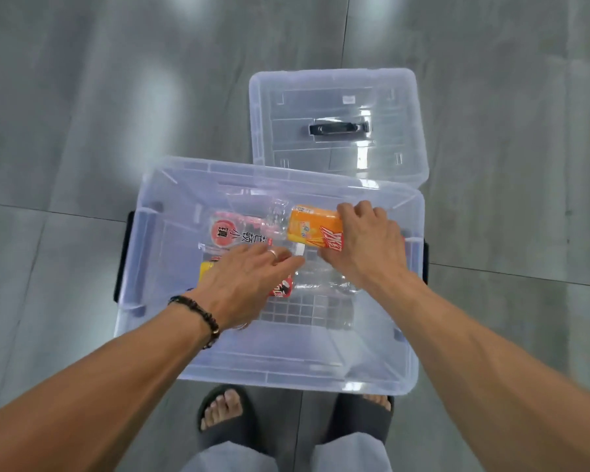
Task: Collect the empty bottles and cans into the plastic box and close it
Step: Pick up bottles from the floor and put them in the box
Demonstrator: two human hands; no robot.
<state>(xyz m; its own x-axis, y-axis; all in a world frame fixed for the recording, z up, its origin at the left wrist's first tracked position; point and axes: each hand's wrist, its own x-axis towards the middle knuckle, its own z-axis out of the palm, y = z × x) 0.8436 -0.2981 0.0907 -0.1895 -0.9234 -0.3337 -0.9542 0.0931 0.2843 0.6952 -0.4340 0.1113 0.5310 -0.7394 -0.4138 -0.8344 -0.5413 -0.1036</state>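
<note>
Care matters here: my right hand (365, 240) grips the orange-labelled bottle (315, 229) low inside the plastic box (218, 366), while my left hand (246, 281) lies open over other empties. I'd lay it flat, keeping the lid (338, 93) seatable.

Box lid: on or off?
Off. The lid lies flat on the floor beyond the open plastic box.

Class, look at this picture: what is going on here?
A person stands over a clear plastic box on the grey floor, both hands inside it. The right hand grips an orange-labelled bottle; the left hand reaches across other empty bottles already in the box. The clear lid with a black handle lies behind the box, so it is not yet closed.
</note>
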